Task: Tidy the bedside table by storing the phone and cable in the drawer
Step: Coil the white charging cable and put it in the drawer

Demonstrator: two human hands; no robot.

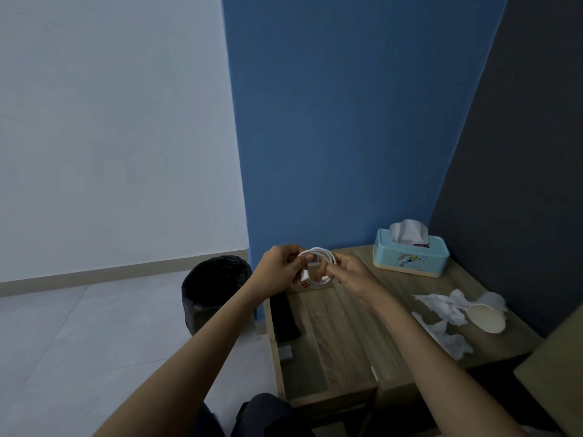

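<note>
Two bare forearms in frame, no sleeves visible up to the frame edge. Left hand (pixel 279 268) at about 11 o'clock of the right hand (pixel 353 275). No rings, watch or wristbands visible on either. Dark navy trousers (pixel 268 414) at 6 o'clock, knees only. Fingers slim, nails too small to tell.

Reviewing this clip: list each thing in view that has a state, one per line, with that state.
cable: coiled into loops, held in both hands above the open drawer
left hand: gripping the coil
right hand: gripping the coil
drawer: pulled open
phone: lying flat in the drawer
paper cup: tipped on its side
tissue box: upright, tissue sticking out
crumpled tissues: loose on the table
bin: lined with a black bag
</note>
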